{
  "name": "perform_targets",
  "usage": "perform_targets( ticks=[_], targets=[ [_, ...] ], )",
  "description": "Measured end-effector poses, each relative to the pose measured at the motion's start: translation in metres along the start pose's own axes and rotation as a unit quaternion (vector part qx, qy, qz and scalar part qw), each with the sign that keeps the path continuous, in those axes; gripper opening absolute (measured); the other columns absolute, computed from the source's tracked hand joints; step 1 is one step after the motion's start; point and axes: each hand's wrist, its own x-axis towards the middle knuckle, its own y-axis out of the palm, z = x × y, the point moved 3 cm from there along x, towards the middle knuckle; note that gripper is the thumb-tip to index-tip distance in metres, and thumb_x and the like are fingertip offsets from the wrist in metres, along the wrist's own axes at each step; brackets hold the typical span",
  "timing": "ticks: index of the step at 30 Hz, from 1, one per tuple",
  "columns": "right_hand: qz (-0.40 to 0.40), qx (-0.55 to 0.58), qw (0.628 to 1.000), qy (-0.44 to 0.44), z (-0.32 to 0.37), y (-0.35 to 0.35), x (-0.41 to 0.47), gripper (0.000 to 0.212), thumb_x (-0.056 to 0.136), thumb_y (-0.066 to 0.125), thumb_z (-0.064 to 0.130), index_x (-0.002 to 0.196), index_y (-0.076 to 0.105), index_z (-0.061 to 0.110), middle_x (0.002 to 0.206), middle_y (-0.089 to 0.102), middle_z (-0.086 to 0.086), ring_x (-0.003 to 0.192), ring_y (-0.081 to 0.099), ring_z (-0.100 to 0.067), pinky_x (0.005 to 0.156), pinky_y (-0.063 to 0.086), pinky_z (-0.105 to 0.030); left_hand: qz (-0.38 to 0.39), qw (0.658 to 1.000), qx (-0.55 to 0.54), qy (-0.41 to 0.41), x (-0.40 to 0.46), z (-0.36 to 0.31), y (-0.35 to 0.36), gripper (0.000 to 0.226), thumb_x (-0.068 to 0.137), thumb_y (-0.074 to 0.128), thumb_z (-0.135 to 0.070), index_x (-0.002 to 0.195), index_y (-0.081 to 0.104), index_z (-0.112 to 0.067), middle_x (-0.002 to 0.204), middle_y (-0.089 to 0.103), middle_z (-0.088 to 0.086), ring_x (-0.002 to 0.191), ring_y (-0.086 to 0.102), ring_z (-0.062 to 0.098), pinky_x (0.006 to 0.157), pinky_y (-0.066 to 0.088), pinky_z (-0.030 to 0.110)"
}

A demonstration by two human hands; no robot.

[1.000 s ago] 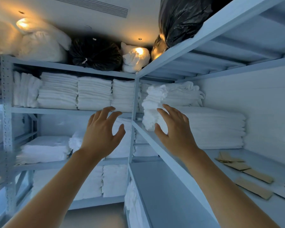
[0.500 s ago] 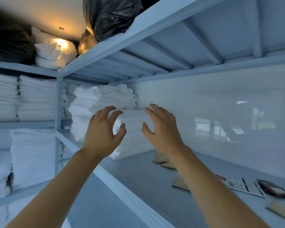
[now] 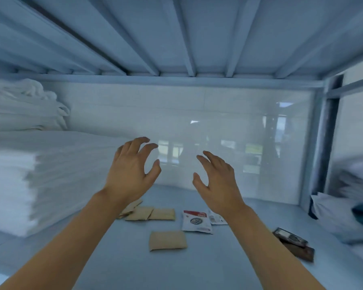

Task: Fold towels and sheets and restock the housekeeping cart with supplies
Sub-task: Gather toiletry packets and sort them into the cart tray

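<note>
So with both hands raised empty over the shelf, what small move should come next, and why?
Probably swing both hands left onto the tall stack of folded white linen. The left hand and right hand hold nothing, fingers loosely spread, and hover above small tan paper packets, while the task calls for towels and sheets.

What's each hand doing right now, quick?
Left hand: open, fingers loosely spread, holding nothing.
Right hand: open, holding nothing, raised above the shelf.

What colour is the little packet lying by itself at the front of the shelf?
Tan, in the head view: the lone packet.
</note>
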Motion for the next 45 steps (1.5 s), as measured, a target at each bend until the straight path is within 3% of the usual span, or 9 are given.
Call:
perform_targets(
  ticks=[6,13,19,24,27,31,35,40,45],
  targets=[
    [0.007,-0.040,0.998,0.052,-0.024,-0.004,-0.016,0.054,0.105,0.045,0.045,0.154,0.043,0.023,0.165,0.031,0.002,0.151,0.028,-0.019,0.123,0.020,-0.050,0.030,0.997,-0.045,0.053,0.006,-0.001,0.046,0.050,0.093,0.046,-0.043,0.131,0.064,-0.017,0.141,0.055,0.005,0.127,0.053,0.028,0.109,0.039,0.046],
    [0.021,-0.080,0.993,0.082,-0.047,0.010,-0.020,0.054,0.104,0.045,0.047,0.153,0.043,0.025,0.165,0.032,0.002,0.150,0.029,-0.018,0.123,0.021,-0.047,0.118,0.988,0.011,0.096,0.004,0.042,0.087,0.055,0.093,0.041,-0.047,0.129,0.066,-0.016,0.141,0.057,0.008,0.126,0.055,0.031,0.108,0.041,0.053],
    [0.083,-0.081,0.991,0.065,-0.033,0.063,0.000,0.057,0.103,0.043,0.049,0.154,0.041,0.024,0.166,0.030,0.001,0.151,0.026,-0.019,0.123,0.020,-0.049,0.191,0.978,-0.006,0.077,-0.012,0.085,0.122,0.060,0.094,0.034,-0.055,0.136,0.061,-0.023,0.143,0.053,0.000,0.127,0.052,0.023,0.110,0.038,0.047],
    [0.159,-0.107,0.981,0.019,-0.025,0.105,-0.011,0.057,0.104,0.038,0.052,0.156,0.038,0.027,0.167,0.027,0.004,0.151,0.024,-0.017,0.123,0.018,-0.045,0.262,0.959,0.028,0.101,-0.030,0.114,0.147,0.071,0.091,0.022,-0.064,0.142,0.056,-0.028,0.150,0.046,-0.004,0.134,0.046,0.018,0.113,0.034,0.042],
    [0.210,-0.101,0.972,0.016,-0.033,0.113,-0.033,0.063,0.100,0.031,0.060,0.156,0.037,0.032,0.168,0.024,0.007,0.152,0.022,-0.015,0.123,0.018,-0.041,0.317,0.945,0.000,0.083,-0.031,0.131,0.161,0.062,0.097,0.035,-0.065,0.150,0.045,-0.034,0.153,0.039,-0.009,0.135,0.042,0.013,0.110,0.036,0.035],
    [0.251,-0.054,0.965,0.045,-0.036,0.124,-0.042,0.060,0.101,0.041,0.058,0.157,0.035,0.035,0.169,0.019,0.012,0.153,0.018,-0.011,0.122,0.017,-0.036,0.415,0.907,-0.004,0.074,-0.040,0.135,0.176,0.065,0.098,0.041,-0.067,0.156,0.029,-0.041,0.163,0.022,-0.009,0.146,0.028,0.016,0.117,0.034,0.043],
    [0.280,-0.034,0.959,0.016,-0.020,0.136,-0.045,0.062,0.100,0.043,0.061,0.156,0.036,0.037,0.168,0.021,0.012,0.154,0.016,-0.008,0.125,0.017,-0.039,0.488,0.868,-0.017,0.087,-0.059,0.121,0.185,0.079,0.090,0.031,-0.084,0.156,0.024,-0.043,0.165,0.021,-0.007,0.149,0.027,0.020,0.120,0.029,0.045],
    [0.340,-0.004,0.940,0.012,-0.010,0.143,-0.052,0.071,0.092,0.046,0.074,0.155,0.035,0.043,0.167,0.021,0.015,0.154,0.016,-0.005,0.126,0.013,-0.036,0.494,0.864,-0.047,0.089,-0.069,0.112,0.189,0.090,0.082,0.027,-0.089,0.158,0.024,-0.040,0.162,0.028,-0.008,0.144,0.034,0.019,0.119,0.031,0.044],
    [0.378,0.046,0.923,0.054,-0.007,0.144,-0.053,0.073,0.091,0.050,0.076,0.155,0.033,0.046,0.166,0.023,0.015,0.154,0.017,-0.008,0.123,0.013,-0.031,0.489,0.860,-0.117,0.093,-0.068,0.105,0.186,0.070,0.092,0.043,-0.071,0.153,0.035,-0.039,0.147,0.042,-0.013,0.131,0.044,0.008,0.113,0.037,0.035]
  ],
)
